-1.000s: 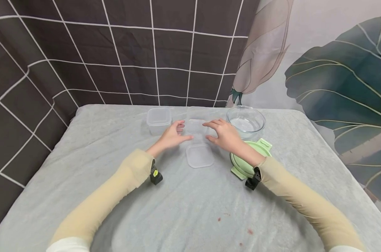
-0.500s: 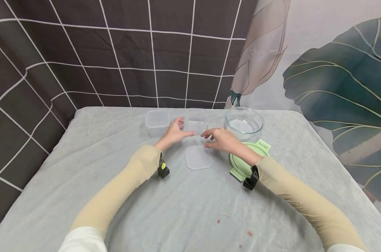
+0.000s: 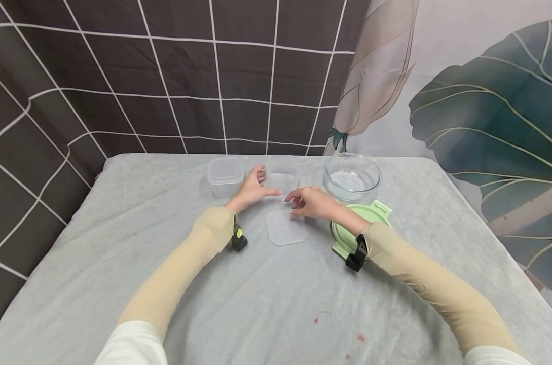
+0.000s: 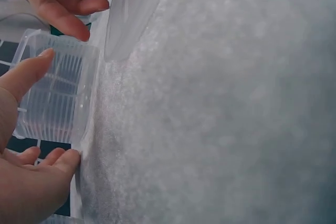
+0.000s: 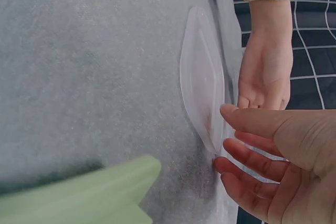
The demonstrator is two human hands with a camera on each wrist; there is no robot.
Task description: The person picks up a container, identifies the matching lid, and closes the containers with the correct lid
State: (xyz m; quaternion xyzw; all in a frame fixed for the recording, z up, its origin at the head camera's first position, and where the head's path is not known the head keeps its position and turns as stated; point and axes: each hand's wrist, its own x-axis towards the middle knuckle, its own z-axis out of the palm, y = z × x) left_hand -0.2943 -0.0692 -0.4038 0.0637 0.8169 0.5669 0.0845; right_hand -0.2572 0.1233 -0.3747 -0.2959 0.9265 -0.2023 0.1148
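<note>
My left hand (image 3: 250, 188) is at the left front of a clear square plastic container (image 3: 282, 177), fingers by its left side and thumb across its front. In the left wrist view the thumb lies before the ribbed container (image 4: 55, 87); I cannot tell whether it touches. My right hand (image 3: 313, 203) is at the far right corner of a translucent square lid (image 3: 286, 229) lying flat on the table. In the right wrist view its thumb and loosely bent fingers are apart, close to the edge of the lid (image 5: 202, 77); contact is unclear.
A lidded square plastic container (image 3: 225, 177) stands left of the left hand. Right of the clear container stands a round glass bowl (image 3: 352, 177). A green round lid with side clips (image 3: 344, 238) lies under the right forearm. Grey cloth covers the table (image 3: 257, 314); a dark gridded curtain (image 3: 175, 76) hangs behind.
The right hand has moved from the clear container's right side toward me and left, down to the square lid's corner. The left hand has stayed by the container, its thumb shifting slightly.
</note>
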